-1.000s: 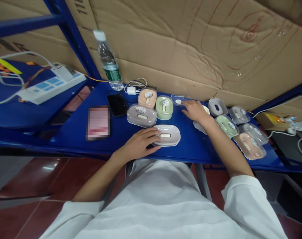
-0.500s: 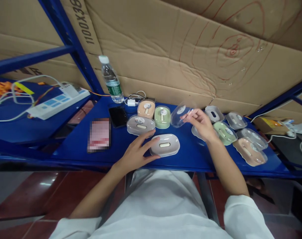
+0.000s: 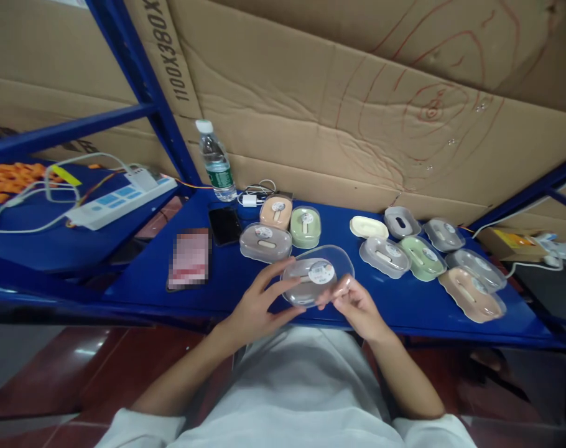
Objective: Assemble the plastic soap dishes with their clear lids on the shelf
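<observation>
A grey oval soap dish (image 3: 306,294) lies near the front edge of the blue table. My left hand (image 3: 259,303) grips its left end, thumb at the near side and fingers at the far side. Over that dish is a clear plastic lid (image 3: 343,261) with a round white label, its right part sticking out past the dish. My right hand (image 3: 357,309) pinches the lid's near right edge. Whether the lid touches the dish all round cannot be made out. Just behind stand a lidded grey soap dish (image 3: 265,242) and a lidded green one (image 3: 305,228).
A peach soap dish (image 3: 276,213), a phone (image 3: 224,225) and a water bottle (image 3: 218,165) stand at the back left. On the right are several soap dishes (image 3: 422,258) and a cream tray (image 3: 369,227). A power strip (image 3: 119,202) lies far left; cardboard (image 3: 283,112) walls the back.
My right hand has brought the clear lid from the back right down over the grey soap dish. My left hand stays at the dish. The view has shifted slightly.
</observation>
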Tool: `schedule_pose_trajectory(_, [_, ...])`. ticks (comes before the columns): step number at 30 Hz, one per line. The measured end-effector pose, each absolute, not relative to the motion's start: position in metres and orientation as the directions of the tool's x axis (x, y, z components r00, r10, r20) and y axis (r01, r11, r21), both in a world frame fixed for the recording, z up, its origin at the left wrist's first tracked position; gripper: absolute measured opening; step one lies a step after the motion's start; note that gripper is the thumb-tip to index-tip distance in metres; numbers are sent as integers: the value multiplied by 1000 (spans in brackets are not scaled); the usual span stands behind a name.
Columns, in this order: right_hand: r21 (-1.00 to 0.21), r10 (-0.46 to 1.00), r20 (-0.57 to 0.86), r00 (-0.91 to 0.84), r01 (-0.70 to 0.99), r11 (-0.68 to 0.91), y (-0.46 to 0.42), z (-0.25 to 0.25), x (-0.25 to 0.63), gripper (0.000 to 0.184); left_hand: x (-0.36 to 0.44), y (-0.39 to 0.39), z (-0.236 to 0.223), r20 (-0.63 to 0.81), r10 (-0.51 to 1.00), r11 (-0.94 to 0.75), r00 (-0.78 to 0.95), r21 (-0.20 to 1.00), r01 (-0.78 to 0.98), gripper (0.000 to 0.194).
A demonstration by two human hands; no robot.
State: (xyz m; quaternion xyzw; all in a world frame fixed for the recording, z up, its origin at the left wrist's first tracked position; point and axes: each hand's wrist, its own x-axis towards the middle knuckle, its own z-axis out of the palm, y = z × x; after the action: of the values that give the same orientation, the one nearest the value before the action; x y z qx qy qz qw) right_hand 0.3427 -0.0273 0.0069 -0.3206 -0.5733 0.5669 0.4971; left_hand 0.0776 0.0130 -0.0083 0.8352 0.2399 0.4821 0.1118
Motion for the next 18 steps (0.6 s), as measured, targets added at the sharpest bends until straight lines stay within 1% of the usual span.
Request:
schedule_pose_trajectory(2, [-973, 924, 224, -309, -133, 191, -33, 5, 347, 31, 80, 9, -6, 748, 515, -856, 417, 424, 296, 53])
schedule_pose_trajectory(4, [-967, 928, 236, -289, 29, 255, -33, 4, 354, 28, 79, 9, -6, 740, 529, -847, 416, 428, 315, 53])
schedule_pose_trajectory(5, [-945, 936, 261, -236, 136, 297, -31, 3, 358, 30, 78, 10, -6, 730, 540, -840, 419, 433, 328, 53])
schedule_pose_trajectory(6, [-907, 938, 304, -166, 250, 338, -28, 2, 361, 36, 77, 12, -6, 716, 553, -831, 425, 438, 343, 54])
schedule_pose_trajectory(8, [-790, 906, 420, -58, 469, 396, -23, -3, 367, 48, 74, 16, -7, 687, 579, -813, 439, 445, 375, 53])
schedule_pose_trajectory(9, [-720, 881, 469, -54, 555, 417, -20, -6, 369, 54, 73, 17, -8, 672, 590, -805, 447, 446, 392, 52])
schedule_pose_trajectory(10, [-652, 862, 500, -87, 618, 440, -19, -8, 370, 59, 73, 19, -9, 658, 600, -797, 455, 445, 407, 51])
schedule_pose_trajectory(11, [-589, 849, 507, -147, 660, 466, -18, -10, 371, 63, 73, 20, -10, 647, 605, -794, 464, 443, 418, 50])
schedule_pose_trajectory(13, [-496, 835, 470, -286, 696, 519, -18, -12, 372, 69, 74, 21, -13, 627, 604, -795, 492, 434, 424, 47])
schedule_pose_trajectory(15, [-450, 829, 407, -384, 705, 548, -19, -12, 373, 71, 76, 21, -14, 600, 600, -800, 529, 432, 417, 43])
schedule_pose_trajectory(18, [-426, 823, 349, -447, 707, 565, -18, -13, 377, 68, 77, 22, -15, 552, 609, -793, 570, 449, 412, 40])
